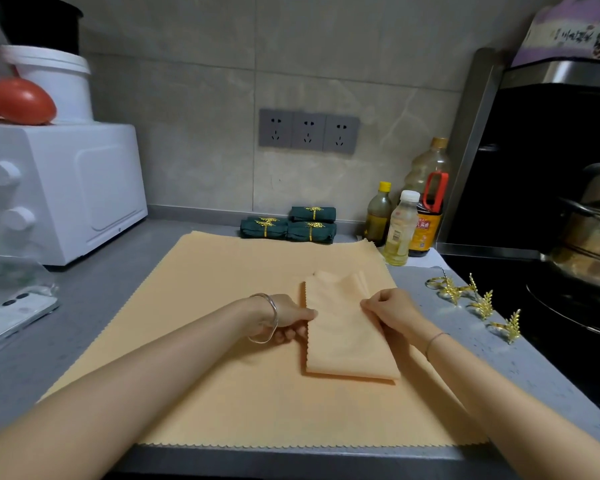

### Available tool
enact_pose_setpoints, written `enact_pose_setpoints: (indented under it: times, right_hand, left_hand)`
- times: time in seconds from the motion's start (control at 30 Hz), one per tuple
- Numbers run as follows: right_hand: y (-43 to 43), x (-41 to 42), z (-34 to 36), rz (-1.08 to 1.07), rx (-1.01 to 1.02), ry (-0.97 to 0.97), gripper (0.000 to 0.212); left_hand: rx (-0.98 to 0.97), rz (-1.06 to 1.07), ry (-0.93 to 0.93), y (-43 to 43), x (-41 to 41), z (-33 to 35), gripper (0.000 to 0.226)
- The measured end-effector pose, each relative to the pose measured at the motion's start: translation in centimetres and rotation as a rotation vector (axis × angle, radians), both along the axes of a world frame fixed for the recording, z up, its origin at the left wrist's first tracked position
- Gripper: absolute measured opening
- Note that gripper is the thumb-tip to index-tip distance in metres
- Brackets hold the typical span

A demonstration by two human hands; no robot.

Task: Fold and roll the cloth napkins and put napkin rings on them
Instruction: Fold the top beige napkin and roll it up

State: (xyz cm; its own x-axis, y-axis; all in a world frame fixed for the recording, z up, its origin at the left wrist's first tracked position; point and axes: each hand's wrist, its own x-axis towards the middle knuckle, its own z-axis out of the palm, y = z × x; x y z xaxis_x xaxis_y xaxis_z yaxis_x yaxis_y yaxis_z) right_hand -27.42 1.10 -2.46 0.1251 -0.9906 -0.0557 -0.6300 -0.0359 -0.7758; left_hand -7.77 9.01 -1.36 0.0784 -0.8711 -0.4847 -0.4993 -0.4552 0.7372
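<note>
The step in hand looked like squaring up the folded strip before rolling it. The left hand (286,320) pinched the zigzag left edge of the folded orange napkin (347,337), thumb on top and fingers curled beneath. The right hand (394,311) pinched the opposite edge with its fingers curled in. Both grips were therefore clenched on the napkin.

To do this well, the long edges should be drawn parallel and the far end pressed flat. A later roll would probably start best from the neater near end, with an even width so a ring could slide on. Care was needed not to catch the spread orange cloth (222,341) lying directly underneath.

The napkin lay right of centre on that cloth, on the grey surface (94,296). It was thin, matte and soft, with pinked edges. Its near end showed tidy stacked layers, while its far end puffed up loosely.

Gold leaf-shaped napkin rings (482,304) lay to the right, apart from the hands. Three ringed dark green napkins (288,226) sat by the wall.
</note>
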Motion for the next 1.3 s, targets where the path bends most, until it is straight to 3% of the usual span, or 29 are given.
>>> enact_pose_setpoints:
  times: [0.13,0.3,0.5,0.6,0.7,0.87,0.97,1.07,1.17,1.3]
  right_hand:
    - [-0.6,-0.1,-0.6,-0.028,-0.036,0.009,0.026]
    - [-0.9,-0.1,-0.1,-0.058,0.053,-0.088,0.030]
    - [2.6,-1.9,1.2,0.036,0.170,-0.085,0.048]
    - [5.2,-3.1,1.0,0.137,0.228,-0.106,0.045]
    - [6.1,-3.7,0.0,0.124,0.149,-0.096,0.039]
    - [6.4,-3.6,-1.6,0.070,-0.107,0.078,0.035]
    - [7.5,-3.4,-1.8,0.071,-0.414,0.281,0.033]
    - [7.8,-3.6,-2.1,0.264,-0.618,0.357,0.049]
    - [7.8,-3.6,-2.8,0.533,-0.539,0.530,0.079]
    - [7.9,-4.3,-3.0,0.615,-0.317,0.570,0.082]
  left_hand:
    - [-0.094,0.037,0.013,-0.6,-0.6,-0.2,0.035]
    - [-0.180,-0.048,-0.248,-0.9,-1.5,-0.7,0.043]
    - [-0.310,-0.004,-0.254,-0.7,-1.7,-2.2,0.049]
    - [-0.364,0.005,-0.255,-0.5,-1.5,-2.8,0.047]
    - [-0.406,-0.006,-0.283,-0.3,-1.8,-3.0,0.048]
    - [-0.414,0.002,-0.368,0.1,-2.3,-2.8,0.045]
    - [-0.427,-0.001,-0.557,1.0,-3.2,-2.1,0.030]
    - [-0.616,-0.111,-0.755,2.0,-4.6,-2.5,0.052]
    - [-0.558,-0.344,-0.849,2.7,-5.8,-3.9,0.056]
    - [-0.471,-0.434,-0.895,2.2,-5.4,-5.4,0.056]
